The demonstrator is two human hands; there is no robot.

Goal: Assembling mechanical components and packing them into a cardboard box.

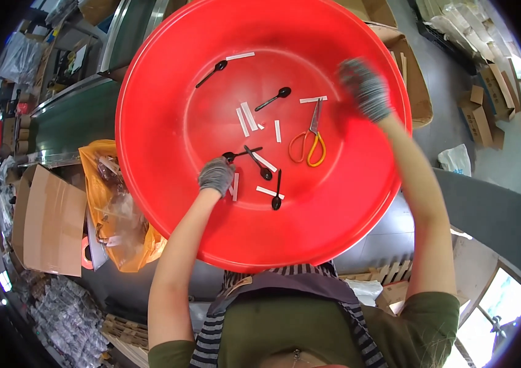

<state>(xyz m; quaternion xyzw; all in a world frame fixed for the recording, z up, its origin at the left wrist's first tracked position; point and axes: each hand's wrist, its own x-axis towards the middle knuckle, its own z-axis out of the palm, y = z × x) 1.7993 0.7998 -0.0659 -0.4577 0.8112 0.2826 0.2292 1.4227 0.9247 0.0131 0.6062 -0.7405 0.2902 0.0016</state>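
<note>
A big round red basin (156,116) stands in front of me. My left hand (216,176), in a grey knitted glove, is at its near left part, fingers closed at the bowl end of a black plastic spoon (246,151). Just right of that lies a second black spoon (258,163) across a white strip (265,162). More black spoons and white paper-like strips are scattered over the basin floor. Scissors (314,130) with red and yellow handles lie right of centre. My right hand (365,90), gloved too, hovers by the right wall; motion smears its fingers.
An orange plastic bag (95,178) with clear wrapping and an open cardboard box (55,221) stand left of the basin. A green conveyor belt (82,113) runs at the far left. Another cardboard box (419,86) touches the basin's right side. Pallets and wrapped stacks stand further off.
</note>
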